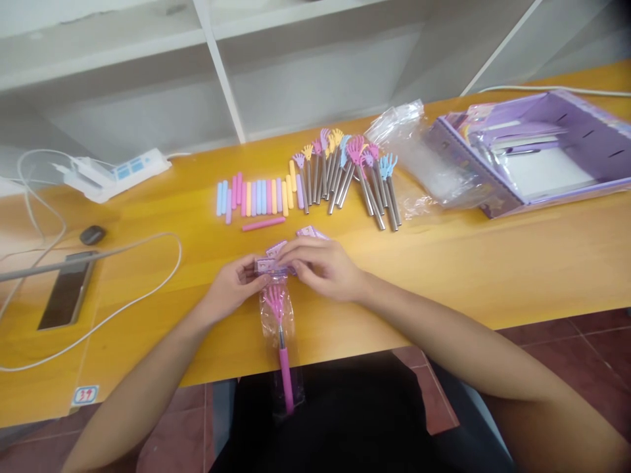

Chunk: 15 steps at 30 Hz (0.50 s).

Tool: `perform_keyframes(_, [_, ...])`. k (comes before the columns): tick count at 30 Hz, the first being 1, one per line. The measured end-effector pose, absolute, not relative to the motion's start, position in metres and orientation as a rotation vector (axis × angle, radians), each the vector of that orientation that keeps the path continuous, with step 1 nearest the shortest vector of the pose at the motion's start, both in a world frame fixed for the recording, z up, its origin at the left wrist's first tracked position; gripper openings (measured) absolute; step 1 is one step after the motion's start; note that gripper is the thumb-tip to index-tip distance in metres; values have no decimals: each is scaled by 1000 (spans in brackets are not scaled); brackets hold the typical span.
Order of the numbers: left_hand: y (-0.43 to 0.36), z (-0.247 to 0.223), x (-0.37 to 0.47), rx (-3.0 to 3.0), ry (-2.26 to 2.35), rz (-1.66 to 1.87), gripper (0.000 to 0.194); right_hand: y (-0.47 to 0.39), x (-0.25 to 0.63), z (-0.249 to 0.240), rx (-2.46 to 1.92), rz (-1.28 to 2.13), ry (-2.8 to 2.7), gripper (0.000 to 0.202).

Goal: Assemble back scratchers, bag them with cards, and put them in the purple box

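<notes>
A pink back scratcher [285, 368] with a metal shaft lies in a clear plastic bag [292, 328], hanging past the table's front edge. My left hand [233, 284] is closed on the bag's purple printed header card [266, 265], thumb in front. My right hand [325, 266] rests on the card's right side with its fingers bent and fingertips together; whatever they pinch is hard to make out. Partly beneath that hand, more printed cards [308, 231] lie on the table.
Coloured handle tubes [263, 197] lie in a row beyond my hands, beside a pile of scratcher heads on metal rods [345, 164]. Plastic bags [409, 151] and a purple box [503, 190] are at the right. A phone [68, 289], cables and a power strip [123, 176] occupy the left.
</notes>
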<state>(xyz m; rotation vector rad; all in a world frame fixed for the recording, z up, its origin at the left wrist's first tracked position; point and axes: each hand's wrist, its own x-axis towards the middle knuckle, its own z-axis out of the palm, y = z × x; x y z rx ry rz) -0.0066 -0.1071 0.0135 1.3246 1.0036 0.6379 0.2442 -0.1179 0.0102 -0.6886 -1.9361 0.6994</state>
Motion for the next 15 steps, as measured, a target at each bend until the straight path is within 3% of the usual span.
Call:
perform_keyframes(4, [-109,16,-4,1307,955,665,30,-122,243,8,-682,397,-2162,23])
perform_keyframes(15, [-107,17,-7,1409,1030,702,27,-124,242,10,-691,350,-2233,21])
